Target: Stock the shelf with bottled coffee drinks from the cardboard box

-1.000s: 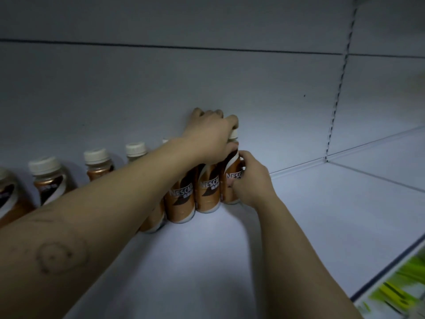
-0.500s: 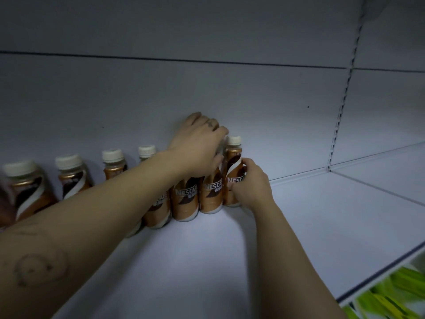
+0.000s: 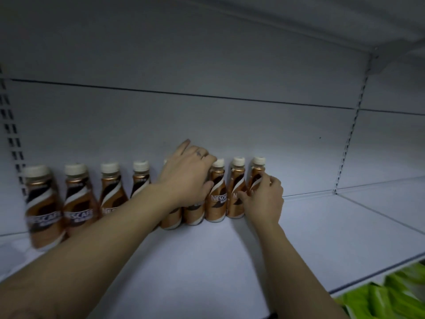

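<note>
A row of brown coffee bottles (image 3: pixel 78 203) with white caps stands along the back wall of the white shelf (image 3: pixel 207 268). My left hand (image 3: pixel 188 178) reaches over the middle of the row, its fingers curled around a bottle (image 3: pixel 194 212) that it mostly hides. My right hand (image 3: pixel 264 201) grips the lower body of the rightmost bottle (image 3: pixel 257 173), which stands upright, touching its neighbour (image 3: pixel 236 180). The cardboard box is not in view.
The shelf runs bare to the right of the row, past a slotted upright (image 3: pixel 349 139). Another shelf (image 3: pixel 333 21) hangs overhead. Green packages (image 3: pixel 388 298) lie on the level below, at the lower right.
My left hand has slid left along the row, uncovering the caps of two bottles. My right hand stays on the rightmost bottle. The view has widened, showing more bottles at the left.
</note>
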A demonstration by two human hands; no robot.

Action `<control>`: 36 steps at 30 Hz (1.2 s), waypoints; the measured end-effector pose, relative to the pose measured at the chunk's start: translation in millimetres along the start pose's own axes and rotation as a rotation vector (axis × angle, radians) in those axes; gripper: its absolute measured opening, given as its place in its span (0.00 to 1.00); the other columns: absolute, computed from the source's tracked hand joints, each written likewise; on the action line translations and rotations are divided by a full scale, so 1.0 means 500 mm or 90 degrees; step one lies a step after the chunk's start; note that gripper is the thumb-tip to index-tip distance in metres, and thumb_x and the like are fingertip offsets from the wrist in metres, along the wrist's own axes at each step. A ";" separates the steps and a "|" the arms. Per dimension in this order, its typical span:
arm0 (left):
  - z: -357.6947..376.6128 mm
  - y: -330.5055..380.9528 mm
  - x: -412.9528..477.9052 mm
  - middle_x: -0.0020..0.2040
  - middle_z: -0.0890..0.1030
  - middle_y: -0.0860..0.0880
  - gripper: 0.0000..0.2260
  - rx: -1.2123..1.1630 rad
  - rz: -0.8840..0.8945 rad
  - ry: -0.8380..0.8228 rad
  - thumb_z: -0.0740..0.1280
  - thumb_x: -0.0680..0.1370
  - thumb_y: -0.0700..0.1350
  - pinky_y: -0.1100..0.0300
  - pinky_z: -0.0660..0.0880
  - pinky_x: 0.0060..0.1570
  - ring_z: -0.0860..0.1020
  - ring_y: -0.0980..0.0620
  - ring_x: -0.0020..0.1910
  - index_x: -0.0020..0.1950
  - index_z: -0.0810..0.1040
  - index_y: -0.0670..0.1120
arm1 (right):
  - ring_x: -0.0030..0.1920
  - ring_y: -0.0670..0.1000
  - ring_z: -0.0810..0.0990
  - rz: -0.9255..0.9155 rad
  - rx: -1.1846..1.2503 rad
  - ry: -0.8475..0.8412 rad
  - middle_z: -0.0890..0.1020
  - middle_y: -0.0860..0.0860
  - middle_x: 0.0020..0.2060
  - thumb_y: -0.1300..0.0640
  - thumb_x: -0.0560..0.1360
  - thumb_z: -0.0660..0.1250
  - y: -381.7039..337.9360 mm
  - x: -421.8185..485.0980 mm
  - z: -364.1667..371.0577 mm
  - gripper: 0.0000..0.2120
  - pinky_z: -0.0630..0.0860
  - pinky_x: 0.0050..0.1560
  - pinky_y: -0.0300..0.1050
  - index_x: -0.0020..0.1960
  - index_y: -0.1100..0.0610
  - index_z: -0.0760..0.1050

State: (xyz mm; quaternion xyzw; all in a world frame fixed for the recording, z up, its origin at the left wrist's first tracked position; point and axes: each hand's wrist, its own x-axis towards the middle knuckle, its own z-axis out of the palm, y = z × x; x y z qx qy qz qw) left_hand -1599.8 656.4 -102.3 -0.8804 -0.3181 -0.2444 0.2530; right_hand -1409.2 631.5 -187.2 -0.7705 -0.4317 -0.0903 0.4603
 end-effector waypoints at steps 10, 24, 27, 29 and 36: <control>0.000 -0.013 -0.058 0.66 0.72 0.49 0.23 -0.031 -0.017 0.021 0.63 0.74 0.55 0.52 0.40 0.72 0.65 0.50 0.68 0.68 0.69 0.51 | 0.55 0.57 0.79 -0.050 0.043 -0.110 0.82 0.54 0.53 0.54 0.73 0.71 -0.032 0.011 0.013 0.20 0.67 0.46 0.42 0.63 0.55 0.74; -0.030 -0.027 -0.107 0.66 0.72 0.50 0.24 -0.030 -0.045 0.028 0.64 0.74 0.56 0.54 0.41 0.72 0.65 0.51 0.68 0.68 0.69 0.51 | 0.56 0.58 0.77 -0.002 0.046 -0.090 0.74 0.56 0.57 0.51 0.71 0.73 -0.039 -0.004 0.013 0.20 0.73 0.56 0.51 0.59 0.58 0.74; -0.050 -0.054 -0.141 0.67 0.72 0.51 0.24 -0.053 -0.088 0.026 0.64 0.74 0.56 0.54 0.43 0.72 0.65 0.52 0.68 0.69 0.68 0.52 | 0.56 0.59 0.76 -0.043 0.023 -0.044 0.74 0.57 0.60 0.49 0.73 0.70 -0.072 -0.014 -0.014 0.20 0.74 0.53 0.51 0.60 0.58 0.72; -0.065 -0.071 -0.167 0.68 0.71 0.51 0.24 -0.065 -0.119 0.017 0.63 0.75 0.57 0.54 0.46 0.72 0.66 0.52 0.68 0.69 0.67 0.52 | 0.56 0.57 0.77 -0.106 0.000 -0.076 0.75 0.56 0.60 0.44 0.73 0.69 -0.109 -0.024 -0.036 0.24 0.74 0.51 0.49 0.63 0.56 0.72; -0.133 -0.122 -0.232 0.70 0.70 0.51 0.28 -0.081 -0.197 0.021 0.63 0.75 0.59 0.53 0.64 0.64 0.68 0.48 0.66 0.73 0.64 0.52 | 0.75 0.51 0.59 -0.402 0.014 -0.220 0.63 0.49 0.76 0.37 0.73 0.66 -0.259 -0.096 -0.101 0.37 0.59 0.72 0.50 0.77 0.49 0.58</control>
